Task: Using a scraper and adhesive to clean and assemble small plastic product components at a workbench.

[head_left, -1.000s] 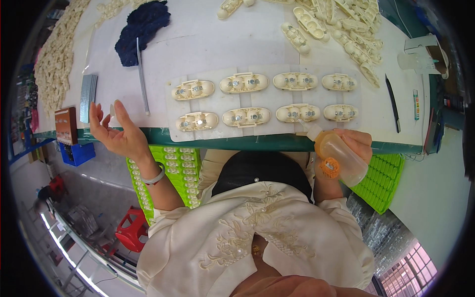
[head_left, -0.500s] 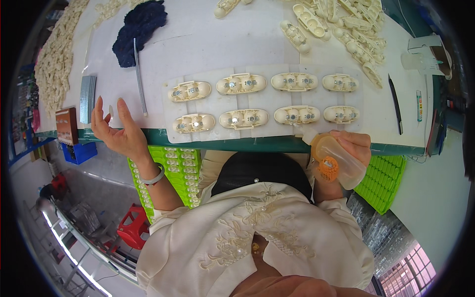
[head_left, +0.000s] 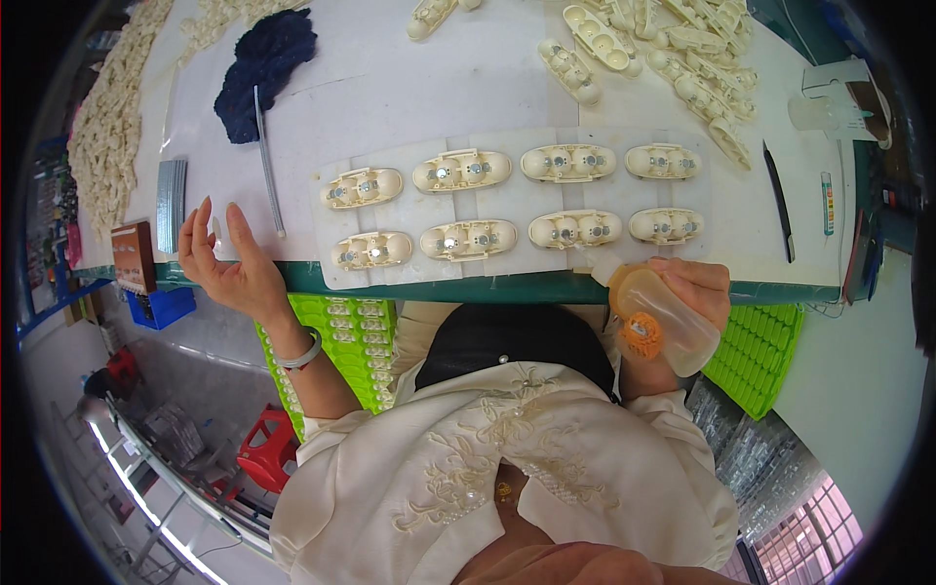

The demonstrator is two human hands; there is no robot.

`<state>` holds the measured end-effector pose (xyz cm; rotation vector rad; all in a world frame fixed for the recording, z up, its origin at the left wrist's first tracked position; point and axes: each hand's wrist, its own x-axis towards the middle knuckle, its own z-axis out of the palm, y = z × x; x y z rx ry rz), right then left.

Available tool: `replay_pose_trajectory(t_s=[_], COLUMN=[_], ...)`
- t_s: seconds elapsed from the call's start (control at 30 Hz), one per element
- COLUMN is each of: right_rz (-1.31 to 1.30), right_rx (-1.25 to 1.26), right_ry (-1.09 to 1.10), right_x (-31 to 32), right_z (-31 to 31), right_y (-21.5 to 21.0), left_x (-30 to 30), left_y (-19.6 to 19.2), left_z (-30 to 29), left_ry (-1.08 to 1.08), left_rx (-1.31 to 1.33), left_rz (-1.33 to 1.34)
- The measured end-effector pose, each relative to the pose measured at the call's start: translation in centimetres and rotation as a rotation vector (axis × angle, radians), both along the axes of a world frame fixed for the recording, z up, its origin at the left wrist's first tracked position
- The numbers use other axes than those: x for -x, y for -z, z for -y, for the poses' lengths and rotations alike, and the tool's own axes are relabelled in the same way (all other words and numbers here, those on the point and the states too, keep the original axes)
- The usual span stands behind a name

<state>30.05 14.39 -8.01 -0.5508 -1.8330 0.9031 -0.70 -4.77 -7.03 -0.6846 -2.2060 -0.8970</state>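
Gripped in our right hand (head_left: 694,292), at the right centre of the frame, is a squeeze bottle (head_left: 655,317): fingers wrap its clear body, and its orange nozzle tilts up and left toward the table (head_left: 468,88) edge. The tip sits just beside the lower row of cream shells (head_left: 573,229), near the third one from the left; we cannot tell whether it touches. Our left hand (head_left: 226,268), at the left centre, is spread wide and holds nothing, palm turned up, fingers raised over the table's green edge, with a pale bangle (head_left: 300,353) on the wrist. Eight shells lie in two rows of four on a white sheet (head_left: 507,200) across the middle of the frame. A thin rod (head_left: 267,166) lies upper left, beside a dark blue cloth (head_left: 261,68). More loose shells (head_left: 673,49) are heaped at the upper right. A black pen (head_left: 778,200) lies at the right. Green trays (head_left: 353,336) show below the table edge.
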Motion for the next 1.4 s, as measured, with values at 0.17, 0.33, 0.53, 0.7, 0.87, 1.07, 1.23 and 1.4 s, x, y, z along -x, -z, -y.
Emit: replay_pose_trajectory(t_s=[0.17, 0.33, 0.53, 0.7, 0.87, 1.07, 1.23, 1.4], right_rz=[0.061, 0.011, 0.033, -0.199, -0.133, -0.178, -0.237, -0.061], right_rx=[-0.057, -0.112, -0.193, 0.057, 0.066, 0.093, -0.007, -0.055], right_ry=[0.019, 0.084, 0.13, -0.105, -0.045, -0.055, 0.129, 0.04], right_x=[0.1, -0.8, -2.3, -1.4, -0.8, -1.2, -1.2, -2.1], right_z=[-0.2, -0.3, -1.3, -1.2, -0.6, -0.8, -0.8, -1.3], right_y=[-0.4, -0.1, 0.8, 0.5, -0.4, 0.1, 0.4, 0.7], left_x=[0.0, 0.0, -0.1, -0.1, 0.1, 0.0, 0.1, 0.0], left_y=[0.1, 0.1, -0.1, -0.1, 0.1, 0.0, 0.1, 0.0], left_z=[0.2, 0.1, 0.2, -0.1, 0.3, 0.2, 0.3, 0.2], left_ry=[0.006, 0.008, -0.014, -0.011, -0.005, -0.012, -0.008, -0.014], left_rx=[0.0, 0.005, 0.02, 0.022, 0.02, 0.022, 0.018, 0.017], left_rz=[-0.013, -0.015, -0.013, 0.001, 0.011, 0.005, 0.006, 0.013])
